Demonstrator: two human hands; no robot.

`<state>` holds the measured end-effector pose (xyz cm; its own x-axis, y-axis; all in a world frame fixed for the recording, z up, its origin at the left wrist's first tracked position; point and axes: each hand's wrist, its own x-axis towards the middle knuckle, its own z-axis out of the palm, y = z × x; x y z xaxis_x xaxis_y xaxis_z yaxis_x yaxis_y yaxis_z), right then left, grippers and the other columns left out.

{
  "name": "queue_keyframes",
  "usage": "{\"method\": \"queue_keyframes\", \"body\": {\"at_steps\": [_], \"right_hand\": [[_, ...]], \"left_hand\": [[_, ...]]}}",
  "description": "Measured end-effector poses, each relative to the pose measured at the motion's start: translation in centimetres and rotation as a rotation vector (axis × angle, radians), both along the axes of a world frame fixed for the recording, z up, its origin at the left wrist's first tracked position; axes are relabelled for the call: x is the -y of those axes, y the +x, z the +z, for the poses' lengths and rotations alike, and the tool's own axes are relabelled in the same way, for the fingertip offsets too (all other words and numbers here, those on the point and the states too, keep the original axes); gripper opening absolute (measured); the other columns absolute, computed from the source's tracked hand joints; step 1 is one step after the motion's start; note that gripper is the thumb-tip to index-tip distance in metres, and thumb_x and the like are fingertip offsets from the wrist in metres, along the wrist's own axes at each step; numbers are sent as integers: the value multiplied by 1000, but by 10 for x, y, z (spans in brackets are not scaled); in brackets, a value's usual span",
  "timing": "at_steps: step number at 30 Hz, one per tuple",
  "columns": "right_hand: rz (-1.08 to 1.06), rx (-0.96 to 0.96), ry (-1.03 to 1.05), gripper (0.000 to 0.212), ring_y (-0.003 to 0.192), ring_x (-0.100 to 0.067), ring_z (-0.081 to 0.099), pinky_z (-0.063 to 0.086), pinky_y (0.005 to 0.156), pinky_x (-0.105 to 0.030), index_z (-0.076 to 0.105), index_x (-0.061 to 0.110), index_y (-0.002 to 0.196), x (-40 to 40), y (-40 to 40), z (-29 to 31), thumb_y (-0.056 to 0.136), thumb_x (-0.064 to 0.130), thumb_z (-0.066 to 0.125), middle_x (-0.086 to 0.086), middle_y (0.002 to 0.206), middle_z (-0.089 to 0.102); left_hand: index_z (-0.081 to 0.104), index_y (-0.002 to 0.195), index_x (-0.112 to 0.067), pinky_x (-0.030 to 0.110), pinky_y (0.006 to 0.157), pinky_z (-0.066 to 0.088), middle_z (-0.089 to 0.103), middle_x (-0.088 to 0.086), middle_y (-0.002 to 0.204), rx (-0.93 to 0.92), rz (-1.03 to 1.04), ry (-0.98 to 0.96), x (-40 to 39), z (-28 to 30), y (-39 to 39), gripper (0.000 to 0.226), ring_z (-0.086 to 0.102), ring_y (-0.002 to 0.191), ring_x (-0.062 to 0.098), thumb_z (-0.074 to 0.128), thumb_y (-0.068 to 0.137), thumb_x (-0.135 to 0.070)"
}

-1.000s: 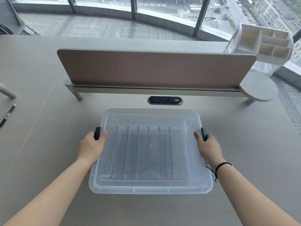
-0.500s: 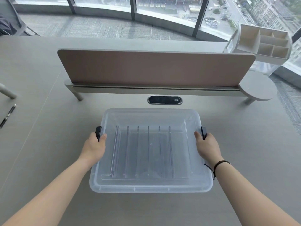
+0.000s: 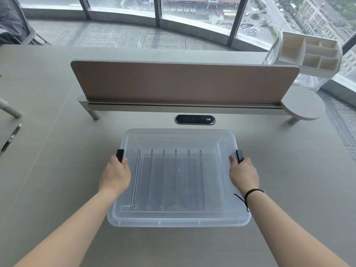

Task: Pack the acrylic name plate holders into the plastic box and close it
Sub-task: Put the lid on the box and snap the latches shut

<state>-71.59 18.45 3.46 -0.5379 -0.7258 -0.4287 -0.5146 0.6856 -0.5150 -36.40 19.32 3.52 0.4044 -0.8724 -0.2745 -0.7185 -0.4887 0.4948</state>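
The clear plastic box point(image 3: 179, 218) sits on the desk right before me with its translucent lid on. Through the lid I see several acrylic name plate holders point(image 3: 175, 178) standing side by side inside. A black latch point(image 3: 120, 155) sits on the box's left side and another black latch point(image 3: 239, 156) on its right. My left hand point(image 3: 115, 175) rests against the left latch with the thumb on the lid. On the other side my right hand point(image 3: 243, 173) presses on the right latch, thumb on the lid.
A pink divider panel point(image 3: 185, 81) on a grey rail stands just beyond the box, with a black cable port point(image 3: 195, 119) in front of it. A white compartment organiser point(image 3: 310, 54) sits at the back right. A pen point(image 3: 10, 137) lies at the far left.
Both hands have stayed at the box's side latches, shifting only slightly. The box and lid have not visibly moved.
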Motion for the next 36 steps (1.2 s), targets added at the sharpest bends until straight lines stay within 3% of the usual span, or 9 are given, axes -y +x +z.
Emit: {"method": "queue_keyframes", "body": {"at_steps": [8,14,19,21,23,26,28,31,36], "right_hand": [[16,-130,-5,44,85,-33,50,40,73,-41,43,10,105,-5,7,1,99,51,32,-9,91,56],[42,-267,-37,45,90,-37,59,41,71,-41,45,8,103,-8,18,-3,101,48,26,-14,103,64],[71,-276,-39,54,109,-38,54,43,90,-48,46,6,122,-9,18,-5,98,51,29,-15,121,58],[152,-355,-62,60,130,-34,39,32,105,-48,34,10,141,-10,23,-1,98,51,32,-15,141,44],[291,-404,-184,63,145,-30,20,17,117,-46,22,19,151,-12,36,5,98,51,34,-12,156,25],[604,-409,-271,65,152,-22,1,-3,122,-43,16,30,154,-14,64,12,97,56,32,-3,165,6],[769,-387,-263,66,152,-18,-7,-8,122,-43,11,34,155,-16,82,10,97,60,27,3,165,-1],[866,-385,-202,66,152,-17,-11,-8,122,-45,6,35,156,-16,91,0,97,62,19,6,165,-6],[894,-420,-184,65,151,-16,-13,-9,121,-46,4,35,156,-17,89,-7,97,62,13,7,165,-9]], "left_hand": [[44,115,1,42,72,41,60,27,106,118,19,-13,-1,-2,-5,41,59,95,46,31,104,-36],[44,117,0,44,72,42,60,27,108,173,32,-26,-1,-6,-7,42,60,95,47,30,103,-37],[40,129,-3,47,79,43,56,24,122,142,47,9,-1,-3,-7,49,58,104,45,29,102,-43],[29,144,-8,52,92,42,44,24,139,175,-8,7,-2,0,-8,60,50,121,44,32,100,-48],[20,151,-13,54,109,29,31,23,152,275,-91,-56,-5,3,-14,68,31,138,41,34,98,-53],[9,156,-31,49,120,6,3,12,164,346,-331,-94,-6,6,-37,69,0,150,33,25,96,-62],[-2,155,-39,46,120,-8,-16,4,164,341,-521,-90,-6,5,-59,68,-17,150,27,18,96,-65],[-6,154,-39,48,120,-13,-19,-5,162,347,-681,-77,-7,0,-84,66,-24,148,24,12,96,-66],[-7,154,-36,50,120,-8,-16,-9,162,362,-700,-62,-7,-7,-88,68,-23,148,22,9,96,-67]]}}
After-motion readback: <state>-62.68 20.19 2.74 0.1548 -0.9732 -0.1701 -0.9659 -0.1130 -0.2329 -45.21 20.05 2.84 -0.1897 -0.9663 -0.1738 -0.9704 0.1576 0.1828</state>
